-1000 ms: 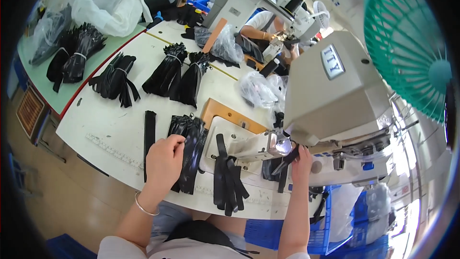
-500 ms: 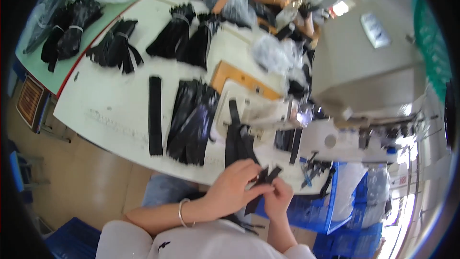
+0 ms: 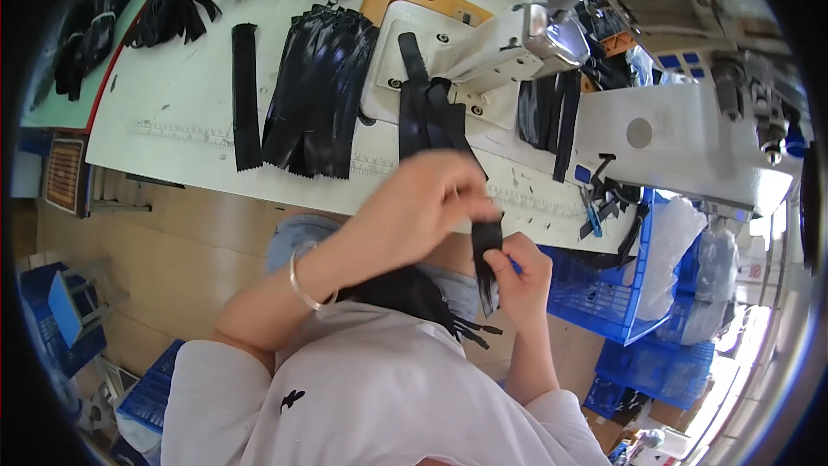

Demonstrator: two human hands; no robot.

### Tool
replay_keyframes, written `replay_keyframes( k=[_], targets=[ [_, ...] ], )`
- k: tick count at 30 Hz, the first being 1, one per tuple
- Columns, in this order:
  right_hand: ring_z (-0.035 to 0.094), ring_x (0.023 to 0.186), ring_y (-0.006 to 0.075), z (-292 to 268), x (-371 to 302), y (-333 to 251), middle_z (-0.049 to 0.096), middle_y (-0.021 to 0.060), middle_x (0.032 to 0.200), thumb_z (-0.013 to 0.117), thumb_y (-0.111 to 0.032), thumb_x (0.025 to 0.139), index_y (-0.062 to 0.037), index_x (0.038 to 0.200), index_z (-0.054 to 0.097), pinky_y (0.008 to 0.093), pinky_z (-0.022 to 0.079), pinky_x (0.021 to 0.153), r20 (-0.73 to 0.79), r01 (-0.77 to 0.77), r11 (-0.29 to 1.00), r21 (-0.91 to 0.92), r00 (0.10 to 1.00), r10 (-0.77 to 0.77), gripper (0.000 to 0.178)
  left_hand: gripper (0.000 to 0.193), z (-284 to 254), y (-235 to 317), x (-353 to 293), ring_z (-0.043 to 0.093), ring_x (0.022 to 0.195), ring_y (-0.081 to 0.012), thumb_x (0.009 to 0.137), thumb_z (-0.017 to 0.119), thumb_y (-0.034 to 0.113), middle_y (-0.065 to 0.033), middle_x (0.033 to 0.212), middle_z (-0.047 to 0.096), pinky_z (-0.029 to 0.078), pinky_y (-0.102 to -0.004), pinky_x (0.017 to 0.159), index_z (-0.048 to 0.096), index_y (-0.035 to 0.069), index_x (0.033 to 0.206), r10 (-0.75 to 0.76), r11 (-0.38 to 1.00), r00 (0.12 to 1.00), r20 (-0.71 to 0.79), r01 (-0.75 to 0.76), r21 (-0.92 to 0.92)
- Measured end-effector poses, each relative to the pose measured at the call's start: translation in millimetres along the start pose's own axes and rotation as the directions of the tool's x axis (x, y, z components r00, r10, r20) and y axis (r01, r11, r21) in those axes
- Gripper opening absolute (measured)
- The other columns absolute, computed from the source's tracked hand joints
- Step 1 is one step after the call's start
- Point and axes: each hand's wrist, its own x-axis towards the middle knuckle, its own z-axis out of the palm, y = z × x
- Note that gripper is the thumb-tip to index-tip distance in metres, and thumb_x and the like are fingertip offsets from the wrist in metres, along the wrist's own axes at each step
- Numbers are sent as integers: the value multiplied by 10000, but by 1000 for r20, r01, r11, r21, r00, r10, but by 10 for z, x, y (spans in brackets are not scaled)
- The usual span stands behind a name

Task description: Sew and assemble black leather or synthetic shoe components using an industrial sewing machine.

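Over the table's front edge, my right hand (image 3: 522, 276) pinches a short black strip (image 3: 487, 250) between thumb and fingers; the strip hangs upright. At its top end are the curled fingers of my left hand (image 3: 435, 198), closed and slightly blurred. Just beyond that hand, several loose black strips (image 3: 431, 116) lie on the sewing machine's base plate. Left of them a fanned stack of black zippers (image 3: 319, 91) rests on the white table, beside a single flat black zipper (image 3: 246, 99).
The sewing machine (image 3: 509, 47) stands at the table's back. More black strips (image 3: 549, 112) lie right of it, near blue-handled snips (image 3: 592, 214) among scraps. Blue crates (image 3: 604, 302) sit below the table at right. Tied black bundles (image 3: 90, 30) lie on the green surface at far left.
The view has tipped down, so the table sits higher in the picture. My hands have drawn apart: the left is above, the right lower, with the strip now stretched upright between them.
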Motion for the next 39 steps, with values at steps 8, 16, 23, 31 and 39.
replay_keyframes(
  k=[8, 16, 23, 31, 39],
  targets=[
    [617, 779, 178, 14, 85, 42, 662, 100, 828, 652, -3, 803, 11, 950, 646, 278, 466, 739, -113, -35, 964, 264, 991, 67, 148, 213, -82, -423, 647, 578, 897, -303, 784, 703, 203, -117, 838, 586, 466, -386, 753, 612, 40, 886, 166, 567, 877, -451, 289, 771],
    [624, 764, 189, -204, 697, -230, 655, 120, 1015, 656, 37, 764, 28, 844, 623, 271, 479, 708, -297, 323, 916, 237, 922, -248, 87, 109, -41, 298, 595, 619, 737, -127, 818, 644, -3, -66, 829, 671, 474, -224, 662, 667, 4, 925, 191, 936, 919, -344, -64, 346],
    [565, 663, 78, -208, 806, -340, 641, 42, 806, 661, -2, 801, 13, 882, 630, 226, 452, 639, -251, 198, 887, 418, 963, -97, 88, 178, -62, 508, 490, 617, 778, -110, 834, 635, -38, -70, 917, 661, 520, -237, 688, 645, -36, 1012, -91, 967, 968, -232, 31, -252],
    [555, 680, 60, -138, 805, -404, 623, 13, 771, 662, -10, 808, -14, 896, 623, 213, 437, 661, -201, 100, 784, 612, 979, 32, 97, 224, 82, 542, 381, 608, 803, -101, 807, 674, -31, -68, 931, 666, 511, -226, 728, 646, -37, 1030, -98, 960, 930, -354, -5, -279],
    [539, 691, 77, -196, 825, -330, 621, 32, 780, 667, -44, 820, 16, 887, 639, 222, 430, 665, -47, 14, 776, 631, 999, 20, 94, 203, 21, 564, 444, 603, 804, -73, 803, 702, -5, -45, 882, 668, 497, -193, 723, 662, -35, 1000, -162, 907, 938, -306, 19, -421]
  ],
)
